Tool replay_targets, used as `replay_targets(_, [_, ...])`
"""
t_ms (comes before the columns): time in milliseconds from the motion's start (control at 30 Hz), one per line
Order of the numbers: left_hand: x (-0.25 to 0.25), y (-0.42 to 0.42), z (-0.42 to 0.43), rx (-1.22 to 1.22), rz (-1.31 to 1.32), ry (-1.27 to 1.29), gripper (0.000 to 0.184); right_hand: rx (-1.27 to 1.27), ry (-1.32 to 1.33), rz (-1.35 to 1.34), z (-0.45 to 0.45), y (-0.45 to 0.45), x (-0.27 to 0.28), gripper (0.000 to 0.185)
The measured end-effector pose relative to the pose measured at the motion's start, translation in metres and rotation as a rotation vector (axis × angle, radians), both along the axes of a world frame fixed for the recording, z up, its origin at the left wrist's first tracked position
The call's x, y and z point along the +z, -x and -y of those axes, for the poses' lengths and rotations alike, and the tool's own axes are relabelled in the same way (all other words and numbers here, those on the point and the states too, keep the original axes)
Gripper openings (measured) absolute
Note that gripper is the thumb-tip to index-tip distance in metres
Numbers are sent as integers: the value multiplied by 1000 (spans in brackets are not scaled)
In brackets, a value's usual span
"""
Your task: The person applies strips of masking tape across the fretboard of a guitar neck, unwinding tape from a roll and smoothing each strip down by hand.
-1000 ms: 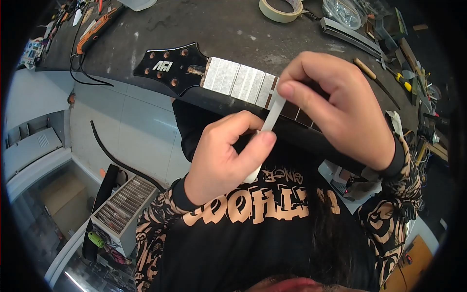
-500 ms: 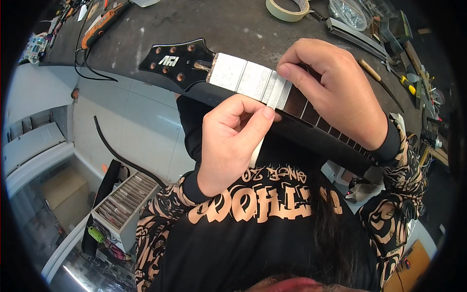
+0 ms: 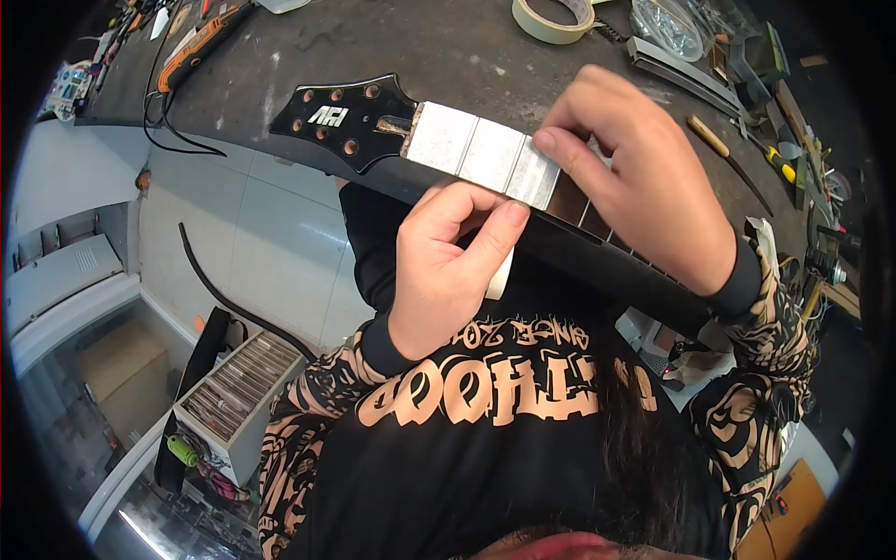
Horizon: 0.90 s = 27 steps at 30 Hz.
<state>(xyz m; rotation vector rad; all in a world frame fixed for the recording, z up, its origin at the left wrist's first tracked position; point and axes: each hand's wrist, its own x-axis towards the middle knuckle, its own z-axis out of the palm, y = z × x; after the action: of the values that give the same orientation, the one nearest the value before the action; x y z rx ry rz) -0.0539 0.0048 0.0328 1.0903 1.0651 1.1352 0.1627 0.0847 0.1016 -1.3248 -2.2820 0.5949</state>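
A black guitar neck (image 3: 639, 271) with a dark headstock (image 3: 342, 119) lies slantwise before me. Pale masking tape (image 3: 492, 152) covers the fretboard nearest the headstock, with metal frets showing between the pieces. My left hand (image 3: 455, 252) is closed at the neck's near edge, thumb against the lower end of the last tape strip (image 3: 533, 179). Below its fingers shows part of a cream tape roll (image 3: 500, 278). My right hand (image 3: 639, 159) is closed at the far edge, thumb tip on that strip's upper end; its fingertips are partly hidden. Bare dark fretboard (image 3: 571, 200) shows beyond the strip.
On the dark workbench (image 3: 392, 42) lie another tape roll (image 3: 553, 19), an orange rotary tool (image 3: 198, 49) with a cable, a metal channel bar (image 3: 686, 75) and a wooden-handled file (image 3: 714, 140). A box of flat items (image 3: 241, 383) stands at lower left.
The last strip now lies flatter across the fretboard. My left hand has shifted slightly, its thumb closer against the near edge. My right hand stays at the far edge, its fingers raised a little more.
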Motion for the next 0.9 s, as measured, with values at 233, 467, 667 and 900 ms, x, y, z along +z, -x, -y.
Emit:
replay_targets(233, [-15, 2, 2, 23, -229, -139, 7, 104, -233, 165, 20, 10, 13, 50])
replay_targets(467, [-7, -8, -8, 158, -554, -427, 9, 160, -390, 403, 28, 18, 11, 60])
replay_targets(667, [-6, 4, -12, 122, -581, -450, 7, 119, -398, 488, 28, 30, 8, 65])
replay_targets(900, [-37, 72, -10, 109, 255, -143, 10, 11, -188, 310, 36, 16, 17, 101])
